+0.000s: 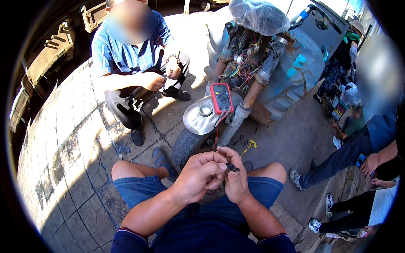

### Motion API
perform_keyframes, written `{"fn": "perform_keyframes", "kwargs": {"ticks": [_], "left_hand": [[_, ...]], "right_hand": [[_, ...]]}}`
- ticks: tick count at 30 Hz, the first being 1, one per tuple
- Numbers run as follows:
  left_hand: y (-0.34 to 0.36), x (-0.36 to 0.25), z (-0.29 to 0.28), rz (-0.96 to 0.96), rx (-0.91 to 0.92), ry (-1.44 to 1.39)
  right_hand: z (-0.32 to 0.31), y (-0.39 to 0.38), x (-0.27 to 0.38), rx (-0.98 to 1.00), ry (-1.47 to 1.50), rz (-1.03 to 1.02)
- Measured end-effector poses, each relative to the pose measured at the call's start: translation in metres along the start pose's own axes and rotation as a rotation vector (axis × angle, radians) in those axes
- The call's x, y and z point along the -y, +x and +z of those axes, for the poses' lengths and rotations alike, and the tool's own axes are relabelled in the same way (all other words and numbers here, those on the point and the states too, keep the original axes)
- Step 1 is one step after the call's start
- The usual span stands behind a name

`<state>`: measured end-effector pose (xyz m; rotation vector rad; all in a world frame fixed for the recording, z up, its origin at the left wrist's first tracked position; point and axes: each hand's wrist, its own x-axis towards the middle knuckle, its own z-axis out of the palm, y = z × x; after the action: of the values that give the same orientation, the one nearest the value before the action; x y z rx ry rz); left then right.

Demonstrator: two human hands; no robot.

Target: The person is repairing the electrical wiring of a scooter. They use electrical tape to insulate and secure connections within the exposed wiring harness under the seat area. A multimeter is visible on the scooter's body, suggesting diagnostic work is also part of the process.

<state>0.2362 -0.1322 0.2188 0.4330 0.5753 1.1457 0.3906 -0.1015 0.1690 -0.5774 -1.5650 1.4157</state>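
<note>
At the 6 o'clock edge, both forearms rise over blue denim shorts (139,187) and meet above the knees. The left hand (198,175) is curled, its fingers (217,166) pressed together around a small dark part (232,168). The right hand (236,177) faces it, thumb and forefinger pinching the same part from the 3 o'clock side. The part lies between the two hands, touching both; its kind cannot be told.

Toward 12 o'clock from the hands, a red lead (217,128) runs up to a red meter (221,98), which rests on a shiny mudguard (198,120) over a tyre (185,145). A yellow scrap (249,145) lies on the paving (71,139) at 1 o'clock of the hands.

Farther on, a stripped scooter (291,71) shows a tangle of wiring (241,63) under a clear plastic cover (258,16).

At 11 o'clock a person in a striped shirt (122,52) crouches, both hands together on a small item. At 3 o'clock other people stand, legs and shoes in view.
</note>
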Motion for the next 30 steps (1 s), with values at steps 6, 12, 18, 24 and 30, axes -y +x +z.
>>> {"fn": "perform_keyframes", "kwargs": {"ticks": [6, 12, 18, 24, 30], "left_hand": [[-0.001, 0.003, -0.004, -0.024, -0.049, -0.002], [0.005, 0.005, -0.006, 0.008, -0.041, 0.008], [0.009, 0.011, -0.004, 0.191, -0.037, 0.19], [0.007, 0.02, -0.005, 0.371, -0.106, 0.577], [0.009, 0.02, -0.016, 0.495, -0.087, 0.945]], "right_hand": [[0.0, -0.002, -0.002, 0.023, 0.02, 0.007], [0.003, 0.0, 0.004, 0.015, 0.009, 0.015], [0.002, -0.002, -0.003, -0.037, 0.102, 0.094], [0.005, -0.002, -0.003, -0.079, 0.169, 0.107], [0.011, 0.003, 0.011, -0.171, 0.406, 0.203]]}}
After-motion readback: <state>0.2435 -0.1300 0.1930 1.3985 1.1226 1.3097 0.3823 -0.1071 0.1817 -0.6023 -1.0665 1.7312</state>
